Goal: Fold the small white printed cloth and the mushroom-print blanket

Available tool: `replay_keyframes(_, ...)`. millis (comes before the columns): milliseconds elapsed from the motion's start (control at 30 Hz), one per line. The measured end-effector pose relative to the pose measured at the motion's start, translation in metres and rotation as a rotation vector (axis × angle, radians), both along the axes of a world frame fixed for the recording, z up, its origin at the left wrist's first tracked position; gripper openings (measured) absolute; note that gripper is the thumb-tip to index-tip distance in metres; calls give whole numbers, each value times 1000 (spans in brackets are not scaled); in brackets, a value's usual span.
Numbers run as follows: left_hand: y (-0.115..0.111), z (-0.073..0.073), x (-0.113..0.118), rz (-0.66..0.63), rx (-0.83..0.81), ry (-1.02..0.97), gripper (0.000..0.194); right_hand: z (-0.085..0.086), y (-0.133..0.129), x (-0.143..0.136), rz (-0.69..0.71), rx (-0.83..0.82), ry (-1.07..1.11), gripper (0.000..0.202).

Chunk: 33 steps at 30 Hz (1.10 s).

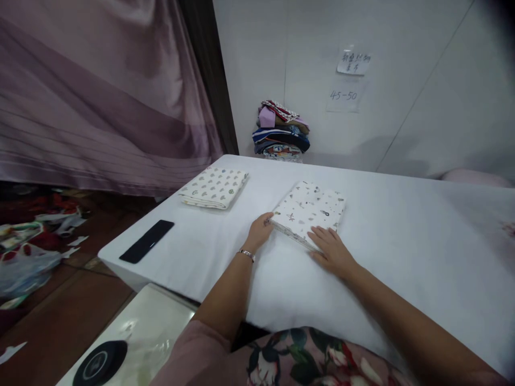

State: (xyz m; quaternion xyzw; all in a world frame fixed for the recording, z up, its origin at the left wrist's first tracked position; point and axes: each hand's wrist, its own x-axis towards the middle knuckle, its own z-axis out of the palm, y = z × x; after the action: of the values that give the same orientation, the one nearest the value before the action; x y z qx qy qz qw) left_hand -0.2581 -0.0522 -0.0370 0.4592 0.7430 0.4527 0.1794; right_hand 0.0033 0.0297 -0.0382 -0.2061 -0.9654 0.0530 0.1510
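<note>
A folded white cloth with small scattered prints (309, 206) lies on the white table (402, 225) in front of me. My left hand (259, 230) is at its near left corner, the fingers closed on the edge of the layers. Over the near right edge rests my right hand (330, 249), its fingers spread on top of the cloth and the thumb low at the side. Another folded cloth with grey and green prints (216, 186) lies farther left, touched by neither hand.
A black flat object (147, 241) lies at the table's left edge. Folded fabrics (281, 131) are stacked behind the table by the wall. A pale surface with a round black object (100, 363) stands lower left. Plastic bags (28, 262) lie on the floor.
</note>
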Motion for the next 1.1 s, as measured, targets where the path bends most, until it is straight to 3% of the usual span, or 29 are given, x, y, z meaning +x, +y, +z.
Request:
replay_keyframes(233, 5, -7, -1, -12, 11, 220, 41, -8, 1, -3, -16, 43, 49, 48)
replay_keyframes(667, 7, 7, 3, 109, 48, 194, 34, -8, 9, 5, 17, 32, 16, 46)
replay_keyframes(800, 5, 5, 1, 130, -31, 139, 33, -9, 8, 5, 24, 63, 20, 45)
replay_keyframes(1000, 7, -4, -7, 123, -26, 76, 31, -9, 5, 2, 34, 82, 35, 45)
replay_keyframes(1100, 6, -1, -9, 107, -27, 27, 33, -8, 5, 2, 28, 90, 29, 45)
